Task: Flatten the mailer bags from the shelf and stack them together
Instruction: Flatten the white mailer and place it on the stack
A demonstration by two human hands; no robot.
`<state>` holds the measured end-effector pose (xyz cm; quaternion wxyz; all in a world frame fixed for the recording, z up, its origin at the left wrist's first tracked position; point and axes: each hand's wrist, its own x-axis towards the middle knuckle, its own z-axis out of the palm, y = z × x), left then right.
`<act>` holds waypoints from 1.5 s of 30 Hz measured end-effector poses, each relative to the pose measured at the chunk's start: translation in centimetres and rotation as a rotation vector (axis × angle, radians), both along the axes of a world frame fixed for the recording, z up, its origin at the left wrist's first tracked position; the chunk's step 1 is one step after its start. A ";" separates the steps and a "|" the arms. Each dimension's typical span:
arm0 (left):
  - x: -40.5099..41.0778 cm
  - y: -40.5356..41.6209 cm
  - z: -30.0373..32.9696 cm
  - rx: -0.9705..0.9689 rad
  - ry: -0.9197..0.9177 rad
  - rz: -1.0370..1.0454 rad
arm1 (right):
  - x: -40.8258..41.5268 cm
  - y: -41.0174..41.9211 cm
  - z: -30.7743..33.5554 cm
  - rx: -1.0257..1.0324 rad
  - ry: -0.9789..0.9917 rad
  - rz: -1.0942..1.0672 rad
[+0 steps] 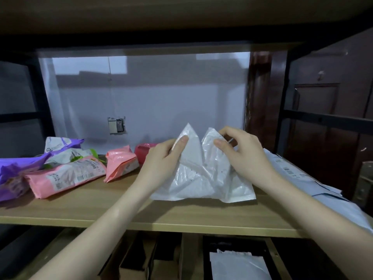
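A crumpled white mailer bag (203, 174) stands on the wooden shelf (161, 217), its top folded into two peaks. My left hand (161, 158) pinches the left peak and my right hand (240, 150) pinches the right peak. At the shelf's left end lie more crumpled mailers: a purple one (18, 168), a long pink one (66, 176), a white and green one (70, 154), a smaller pink one (120, 162) and a red one (144, 149) partly hidden behind my left hand. A stack of flattened pale blue-white mailers (314, 182) lies at the right end.
A white wall with a socket (117, 125) backs the shelf. Black metal frame posts (282, 110) stand at both sides and a board spans overhead. Below the shelf edge are cardboard boxes (165, 257) and a dark box holding a white bag (238, 265).
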<state>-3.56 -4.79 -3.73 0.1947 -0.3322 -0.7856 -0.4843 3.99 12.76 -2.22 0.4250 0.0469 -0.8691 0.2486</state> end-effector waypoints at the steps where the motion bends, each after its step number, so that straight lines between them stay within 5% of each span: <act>1: 0.0 0.3 -0.3 -0.008 0.073 0.040 | 0.2 -0.1 -0.2 0.030 0.020 -0.024; 4: -0.1 0.9 -0.8 0.045 0.182 0.149 | 0.5 0.6 -0.4 0.071 0.036 -0.128; 8: -0.5 0.3 -1.3 0.064 0.103 0.238 | 0.6 3.1 -0.7 0.010 -0.100 -0.256; 16: -4.0 -0.4 -4.2 -0.433 -0.051 0.335 | 0.0 5.5 -3.8 0.059 -0.534 -0.390; 21: -3.1 0.3 -3.6 -0.464 0.084 0.183 | 0.4 4.0 -4.2 0.199 -0.373 -0.172; 25: -2.4 1.9 -4.3 -0.779 0.123 -0.099 | -0.1 1.8 -5.4 0.251 -0.619 0.078; 28: -2.0 2.2 -5.5 -0.846 -0.033 -0.126 | -0.2 1.7 -6.2 0.298 -0.727 0.084; 45: -1.8 2.2 -5.9 -0.975 -0.113 -0.142 | -0.8 2.2 -7.2 0.358 -0.950 0.085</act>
